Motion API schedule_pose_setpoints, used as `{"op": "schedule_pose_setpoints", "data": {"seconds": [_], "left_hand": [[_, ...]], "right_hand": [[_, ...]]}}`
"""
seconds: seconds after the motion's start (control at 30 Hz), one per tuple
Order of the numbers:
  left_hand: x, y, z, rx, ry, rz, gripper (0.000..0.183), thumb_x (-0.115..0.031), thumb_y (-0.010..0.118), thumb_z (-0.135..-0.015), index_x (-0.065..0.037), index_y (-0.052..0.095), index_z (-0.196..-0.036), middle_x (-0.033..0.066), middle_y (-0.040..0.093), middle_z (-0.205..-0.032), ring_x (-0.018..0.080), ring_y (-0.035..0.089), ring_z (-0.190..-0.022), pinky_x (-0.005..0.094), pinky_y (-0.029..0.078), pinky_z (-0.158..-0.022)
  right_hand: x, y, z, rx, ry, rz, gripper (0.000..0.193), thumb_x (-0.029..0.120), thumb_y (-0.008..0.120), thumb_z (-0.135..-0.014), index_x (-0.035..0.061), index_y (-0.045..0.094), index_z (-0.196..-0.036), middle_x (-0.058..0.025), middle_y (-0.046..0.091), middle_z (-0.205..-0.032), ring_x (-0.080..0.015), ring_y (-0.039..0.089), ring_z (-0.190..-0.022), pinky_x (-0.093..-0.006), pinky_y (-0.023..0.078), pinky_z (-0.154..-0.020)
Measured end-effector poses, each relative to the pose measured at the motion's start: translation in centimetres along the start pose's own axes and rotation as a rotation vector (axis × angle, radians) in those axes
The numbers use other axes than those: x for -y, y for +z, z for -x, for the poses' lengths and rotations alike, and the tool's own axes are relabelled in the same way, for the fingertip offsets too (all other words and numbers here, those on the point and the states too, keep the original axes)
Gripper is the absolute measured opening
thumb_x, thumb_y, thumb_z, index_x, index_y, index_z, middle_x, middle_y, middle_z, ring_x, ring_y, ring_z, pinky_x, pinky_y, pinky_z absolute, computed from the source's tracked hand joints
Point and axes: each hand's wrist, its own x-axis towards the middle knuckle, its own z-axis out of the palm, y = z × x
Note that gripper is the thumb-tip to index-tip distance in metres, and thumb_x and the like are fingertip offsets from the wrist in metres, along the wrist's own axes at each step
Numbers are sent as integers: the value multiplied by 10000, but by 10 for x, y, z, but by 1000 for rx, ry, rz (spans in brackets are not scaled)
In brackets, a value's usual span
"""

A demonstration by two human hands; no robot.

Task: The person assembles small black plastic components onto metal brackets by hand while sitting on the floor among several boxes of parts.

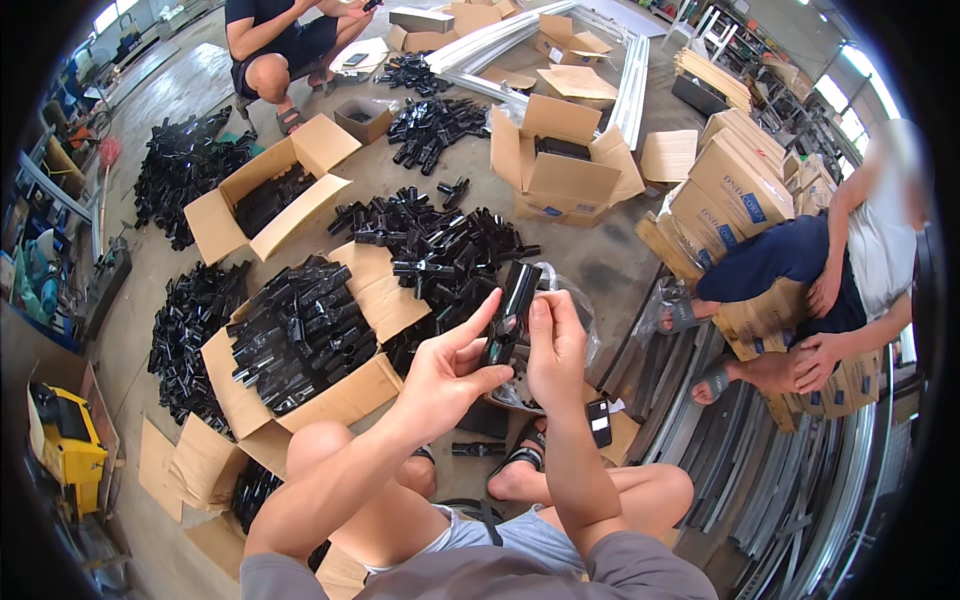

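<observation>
In front of me I hold a glossy black tubular pipe connector (517,292) upright and slightly tilted. My left hand (447,377) closes on its lower left side, thumb and fingers pinching it. My right hand (557,350) grips it from the right, with the thumb along its side. Just beyond lies a heap of similar black connectors (440,235) on the floor. To the left, an open cardboard box (330,400) is filled with more of them. A single black connector (478,450) lies on the floor between my feet.
A phone (599,423) lies by my right leg. Long metal profiles (720,480) cover the floor at right, where a person (850,260) sits beside stacked cartons (735,190). Another person (290,50) squats at far left. Open boxes (565,180) stand ahead; a yellow machine (70,445) is at left.
</observation>
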Motion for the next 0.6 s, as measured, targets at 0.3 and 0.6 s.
{"op": "schedule_pose_setpoints", "data": {"seconds": [0.3, 0.6], "left_hand": [[2, 6, 0, 19, 6, -4, 895, 168, 659, -904, -161, 306, -1658, 35, 693, -1216, 38, 594, -1035, 237, 517, -946], [3, 7, -1, 44, -11, -48, 937, 161, 686, -896, -150, 255, -1668, 88, 701, -1250, 103, 648, -1093, 294, 536, -998]], "right_hand": [[1, -10, 3, -39, -100, 37, 392, 372, 522, -1100, 7, 621, -996, -67, 653, -826, -164, 639, -727, -316, 516, -680], [-6, -6, 5, -58, -118, 172, 328, 302, 546, -1084, 14, 596, -935, -116, 579, -756, -234, 600, -653, -370, 465, -617]]}}
